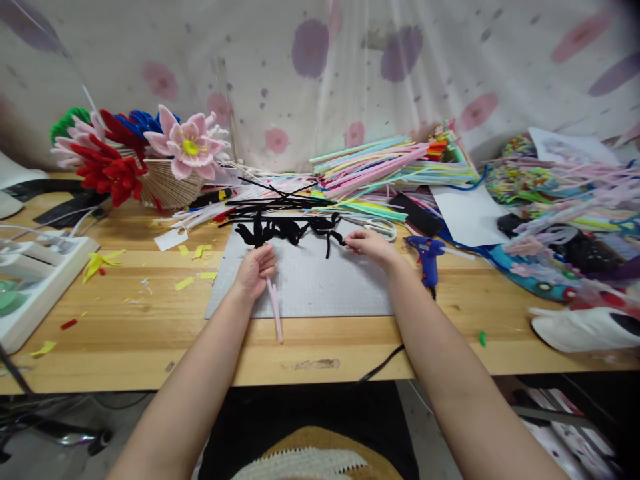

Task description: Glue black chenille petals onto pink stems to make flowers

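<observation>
Left hand (pixel 255 270) fingers clasp pink stem (pixel 275 310); right hand (pixel 370 245) fingers pinch fuzzy black pipe-cleaner (pixel 290 230)

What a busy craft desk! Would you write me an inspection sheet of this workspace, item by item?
Surface: wooden table with a grey cutting mat.
Job's things: black pipe-cleaner shape on the mat; pink stem.
Clutter: pile of coloured pipe cleaners, finished flowers, scissors, blue glue gun, paper scraps.
Hands: left hand grips the pink stem; right hand pinches the black shape's end.
Cables: black cord over the table's front edge.
Surroundings: flower-print curtain behind.
</observation>
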Demonstrator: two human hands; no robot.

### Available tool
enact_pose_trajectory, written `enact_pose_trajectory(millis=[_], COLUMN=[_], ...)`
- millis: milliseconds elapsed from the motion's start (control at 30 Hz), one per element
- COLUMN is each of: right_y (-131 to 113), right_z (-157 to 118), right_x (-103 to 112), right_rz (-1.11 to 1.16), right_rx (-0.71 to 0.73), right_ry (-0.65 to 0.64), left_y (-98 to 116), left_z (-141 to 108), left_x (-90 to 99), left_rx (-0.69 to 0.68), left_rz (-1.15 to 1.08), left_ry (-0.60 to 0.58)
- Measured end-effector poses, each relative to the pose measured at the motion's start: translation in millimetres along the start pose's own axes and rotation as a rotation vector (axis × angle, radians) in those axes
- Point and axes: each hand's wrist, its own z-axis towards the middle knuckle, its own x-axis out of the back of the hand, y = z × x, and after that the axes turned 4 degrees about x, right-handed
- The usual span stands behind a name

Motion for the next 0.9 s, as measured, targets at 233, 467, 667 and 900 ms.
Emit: enact_pose_trajectory(millis=[233, 467, 667, 900], right_y=[-21.8, -19.6, -20.8, 7.8], right_z=[-24.4, -14.8, -29.4, -82.3], right_x=[-31.9, -75.3, -45.2, 76.5], right_rz=[0.629, 0.660, 0.412, -0.170], right_rx=[-0.100, -0.190, -0.085, -0.026], right_ry=[-0.581, -0.709, -0.433, -0.235], left_y=[-13.0, -22.6, -19.2, -11.2], left_z=[-0.5, -2.0, 4.2, 8.9], left_x=[-6.6, -5.9, -2.7, 1.5], left_rx=[0.005, -0.034, -0.167, -0.254], left_rz=[0.221, 0.389, 0.367, 0.245], left_ry=[0.024, 0.033, 0.185, 0.202])
